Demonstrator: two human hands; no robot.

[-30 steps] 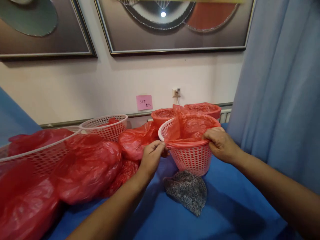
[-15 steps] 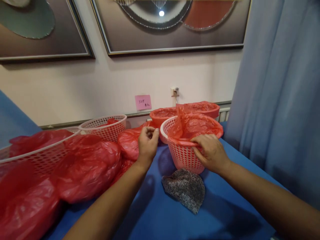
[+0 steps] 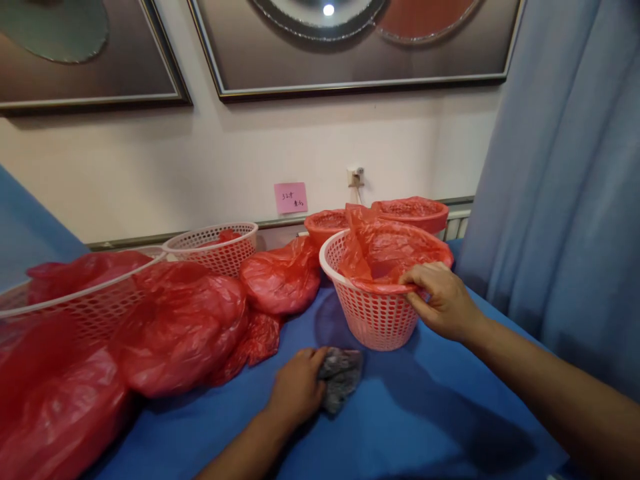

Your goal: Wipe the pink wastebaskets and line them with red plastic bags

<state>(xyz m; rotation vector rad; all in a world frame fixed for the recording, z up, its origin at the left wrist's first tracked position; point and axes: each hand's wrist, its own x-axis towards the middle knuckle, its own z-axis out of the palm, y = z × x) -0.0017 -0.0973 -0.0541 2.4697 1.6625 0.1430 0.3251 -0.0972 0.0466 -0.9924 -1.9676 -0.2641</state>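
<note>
Pinching the bag (image 3: 390,250) over the basket (image 3: 375,320) rim with my right hand (image 3: 443,300), my left hand (image 3: 295,393) clutching the cloth (image 3: 343,377), I see the left rim bare.

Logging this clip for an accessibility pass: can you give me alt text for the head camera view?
A person's right hand grips the rim of a pink basket lined with a red plastic bag, while the left hand bunches a grey speckled cloth on the blue table cover. More red bags and another basket lie to the left.
</note>
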